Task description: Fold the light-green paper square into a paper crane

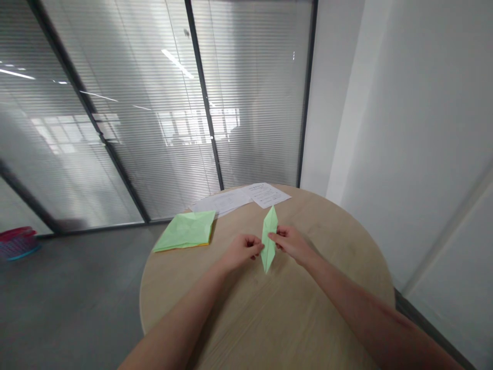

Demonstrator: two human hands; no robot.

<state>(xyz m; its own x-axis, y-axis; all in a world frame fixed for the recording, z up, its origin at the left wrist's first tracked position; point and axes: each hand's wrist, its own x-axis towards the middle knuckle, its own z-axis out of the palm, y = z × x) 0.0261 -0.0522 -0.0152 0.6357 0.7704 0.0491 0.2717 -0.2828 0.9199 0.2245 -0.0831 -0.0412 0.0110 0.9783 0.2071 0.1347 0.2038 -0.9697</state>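
A narrow, pointed piece of folded green paper (269, 238) stands upright over the round wooden table (327, 288). My left hand (242, 250) pinches its left edge with curled fingers. My right hand (291, 242) pinches its right edge, fingers pressed together. Both hands hold the paper between them, near the table's middle.
A stack of flat green paper sheets (187, 230) lies at the table's left rim. Two white printed sheets (241, 198) lie at the far edge. Glass partitions with blinds stand behind, a white wall to the right. A red and blue basket (17, 242) sits on the floor far left.
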